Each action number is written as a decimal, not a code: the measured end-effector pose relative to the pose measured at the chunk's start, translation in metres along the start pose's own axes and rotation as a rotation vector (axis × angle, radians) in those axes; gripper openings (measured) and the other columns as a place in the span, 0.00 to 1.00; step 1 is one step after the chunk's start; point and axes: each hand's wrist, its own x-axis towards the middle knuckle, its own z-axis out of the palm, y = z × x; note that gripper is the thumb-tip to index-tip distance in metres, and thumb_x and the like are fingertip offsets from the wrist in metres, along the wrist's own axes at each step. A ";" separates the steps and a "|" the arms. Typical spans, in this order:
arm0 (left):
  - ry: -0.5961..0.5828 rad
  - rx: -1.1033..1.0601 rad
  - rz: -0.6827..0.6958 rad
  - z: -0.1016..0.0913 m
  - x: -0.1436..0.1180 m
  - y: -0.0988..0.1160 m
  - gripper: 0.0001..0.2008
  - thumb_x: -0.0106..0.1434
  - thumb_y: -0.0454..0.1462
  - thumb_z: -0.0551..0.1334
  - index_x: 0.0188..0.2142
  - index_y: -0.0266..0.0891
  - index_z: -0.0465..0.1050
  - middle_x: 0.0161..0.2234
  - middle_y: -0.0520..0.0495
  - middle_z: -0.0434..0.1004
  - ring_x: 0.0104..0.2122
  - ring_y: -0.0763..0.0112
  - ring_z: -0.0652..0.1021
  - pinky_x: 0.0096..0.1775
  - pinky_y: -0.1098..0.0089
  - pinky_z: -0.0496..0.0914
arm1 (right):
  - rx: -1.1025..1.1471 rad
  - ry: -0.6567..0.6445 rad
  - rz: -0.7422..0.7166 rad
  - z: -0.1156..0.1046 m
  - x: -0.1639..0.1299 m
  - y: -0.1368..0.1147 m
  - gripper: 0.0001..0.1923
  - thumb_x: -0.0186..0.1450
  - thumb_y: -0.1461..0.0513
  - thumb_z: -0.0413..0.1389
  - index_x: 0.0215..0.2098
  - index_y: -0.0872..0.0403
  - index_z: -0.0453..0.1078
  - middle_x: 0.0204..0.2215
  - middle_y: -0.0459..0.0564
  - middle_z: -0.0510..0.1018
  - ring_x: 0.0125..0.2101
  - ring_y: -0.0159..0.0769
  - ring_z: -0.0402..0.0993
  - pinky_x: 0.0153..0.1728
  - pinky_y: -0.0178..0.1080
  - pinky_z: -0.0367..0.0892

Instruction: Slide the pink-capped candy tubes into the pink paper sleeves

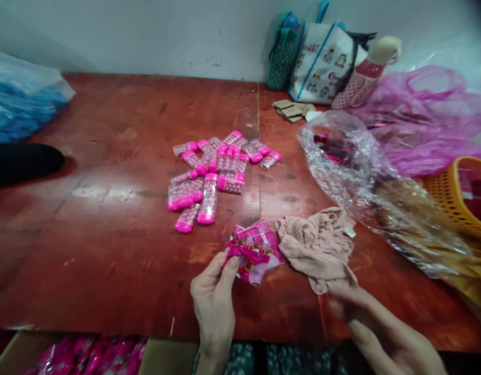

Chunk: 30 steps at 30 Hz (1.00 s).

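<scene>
My left hand [213, 297] pinches the edge of a small stack of pink printed wrappers [254, 250] lying on the red-brown table [107, 219]. My right hand [365, 312] rests at the near table edge, blurred, its fingers touching the lower end of a crumpled beige cloth [318, 245] beside the wrappers. A pile of several clear tubes with pink caps, filled with pink candy balls [212, 172], lies in the middle of the table beyond my hands.
A clear plastic bag [365, 177] sprawls at the right over an orange basket [455, 192]. Pink plastic sheeting [428, 114], tote bags [318, 57] and cardboard tags [293, 109] sit at the back. A blue bag [17, 104] lies far left. A box of pink packets [84, 357] is below the table edge.
</scene>
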 end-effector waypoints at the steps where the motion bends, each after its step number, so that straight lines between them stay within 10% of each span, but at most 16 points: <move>1: -0.026 0.019 0.012 0.001 -0.002 0.003 0.09 0.48 0.36 0.68 0.31 0.38 0.80 0.27 0.50 0.79 0.29 0.68 0.75 0.35 0.70 0.69 | 0.155 0.099 -0.038 0.005 0.015 -0.018 0.21 0.58 0.54 0.57 0.49 0.47 0.67 0.43 0.52 0.76 0.39 0.44 0.74 0.37 0.40 0.72; 5: -0.147 0.069 0.015 0.004 -0.010 0.012 0.07 0.47 0.35 0.69 0.29 0.38 0.80 0.24 0.50 0.77 0.28 0.67 0.75 0.32 0.71 0.69 | 0.511 0.140 -0.011 0.043 0.054 -0.068 0.22 0.53 0.58 0.63 0.46 0.50 0.70 0.36 0.51 0.78 0.34 0.40 0.75 0.34 0.40 0.72; 10: -0.252 0.016 -0.054 0.006 -0.014 0.010 0.07 0.49 0.36 0.67 0.29 0.38 0.80 0.19 0.52 0.73 0.24 0.69 0.73 0.27 0.72 0.67 | 0.595 0.143 0.006 0.072 0.052 -0.066 0.07 0.59 0.59 0.57 0.27 0.54 0.74 0.20 0.44 0.73 0.22 0.30 0.68 0.23 0.31 0.65; 18: -0.255 -0.020 -0.091 0.005 -0.013 0.002 0.06 0.50 0.37 0.67 0.21 0.36 0.76 0.17 0.54 0.69 0.20 0.76 0.66 0.25 0.75 0.62 | 0.572 0.100 0.018 0.076 0.045 -0.068 0.18 0.66 0.58 0.49 0.19 0.54 0.61 0.16 0.41 0.61 0.18 0.27 0.56 0.20 0.31 0.53; 26: -0.173 0.026 -0.019 0.007 -0.012 0.004 0.07 0.49 0.39 0.67 0.23 0.37 0.77 0.18 0.53 0.70 0.22 0.73 0.69 0.25 0.74 0.63 | 0.452 0.058 -0.029 0.069 0.049 -0.069 0.10 0.63 0.57 0.53 0.38 0.54 0.70 0.30 0.47 0.75 0.29 0.34 0.70 0.30 0.33 0.63; 30: -0.171 0.061 -0.005 0.004 -0.012 0.000 0.07 0.51 0.38 0.66 0.27 0.36 0.77 0.21 0.52 0.74 0.23 0.72 0.72 0.26 0.74 0.66 | 0.475 0.143 0.033 0.076 0.050 -0.067 0.06 0.60 0.59 0.57 0.29 0.54 0.71 0.24 0.44 0.75 0.24 0.32 0.70 0.26 0.32 0.64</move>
